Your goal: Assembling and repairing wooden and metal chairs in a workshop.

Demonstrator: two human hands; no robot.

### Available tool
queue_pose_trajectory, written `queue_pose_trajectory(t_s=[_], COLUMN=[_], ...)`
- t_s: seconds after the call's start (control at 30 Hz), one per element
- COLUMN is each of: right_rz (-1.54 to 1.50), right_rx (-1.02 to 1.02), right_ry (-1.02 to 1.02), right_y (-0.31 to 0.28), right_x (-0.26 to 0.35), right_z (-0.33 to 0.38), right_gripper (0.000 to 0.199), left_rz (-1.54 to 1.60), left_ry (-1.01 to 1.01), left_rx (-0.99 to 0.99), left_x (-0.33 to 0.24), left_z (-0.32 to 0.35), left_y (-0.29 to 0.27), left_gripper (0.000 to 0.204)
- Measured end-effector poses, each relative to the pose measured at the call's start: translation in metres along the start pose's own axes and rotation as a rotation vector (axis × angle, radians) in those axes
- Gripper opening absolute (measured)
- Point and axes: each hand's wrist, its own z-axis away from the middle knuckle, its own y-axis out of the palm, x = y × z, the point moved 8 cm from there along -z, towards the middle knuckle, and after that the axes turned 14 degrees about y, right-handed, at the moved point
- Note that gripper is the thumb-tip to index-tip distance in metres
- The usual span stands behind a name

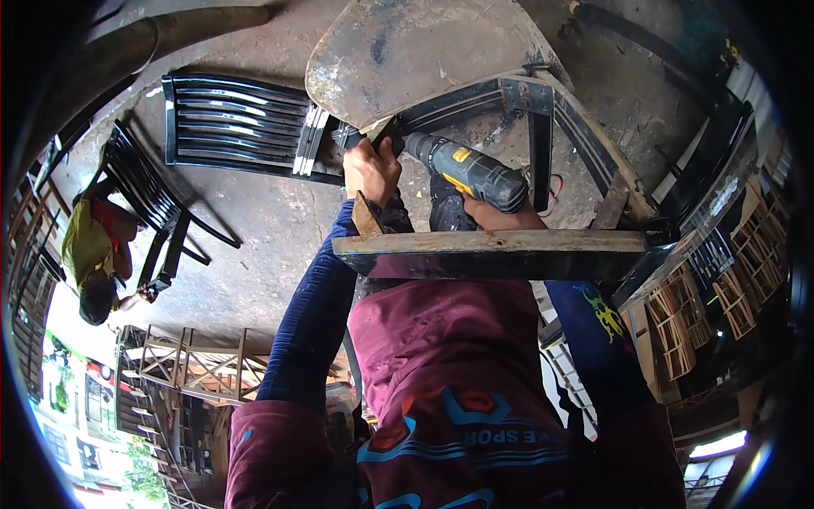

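Frame [492, 243]: black and bare wood, across the near side and to the right.
Drill [465, 168]: between the hands, nose pointing left.
Right hand [502, 217]: wrapped round the drill's handle.
Left hand [371, 172]: fingers curled, just left of the nose; exact grip hidden.
Slatted back [242, 121]: on the floor, left.
Co-worker [89, 250]: well left, beside a chair [148, 182].

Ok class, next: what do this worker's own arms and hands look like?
The left hand and right hand wear no gloves. Dark blue sleeves cover both forearms, the left one wrinkled, the right one bearing a yellow marking. Above them are maroon shirt sleeves.
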Motion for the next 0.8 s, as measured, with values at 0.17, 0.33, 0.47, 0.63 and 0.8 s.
queue_pose_trajectory(t_s=[0.17,0.33,0.47,0.63,0.8], right_rz=[0.208,0.107,0.038,-0.027,-0.058], right_rx=[-0.025,-0.076,-0.071,-0.105,-0.096], right_ry=[0.541,0.429,0.215,0.076,0.084], right_y=[-0.005,-0.009,-0.004,-0.001,0.001], right_x=[-0.007,0.012,0.009,-0.002,-0.006], right_z=[0.003,-0.001,-0.006,-0.013,-0.024], right_gripper=[0.031,0.036,0.029,0.023,0.024], left_rz=[-0.034,-0.009,-0.006,-0.053,-0.036], left_ry=[-0.014,-0.003,-0.056,-0.055,-0.026], left_rx=[0.029,0.002,0.051,0.048,0.007], left_x=[0.002,0.0,0.002,-0.001,-0.004], left_z=[0.001,0.0,-0.001,-0.001,-0.001], left_y=[0.002,0.0,0.003,0.001,-0.003], left_gripper=[0.027,0.03,0.034,0.033,0.033])
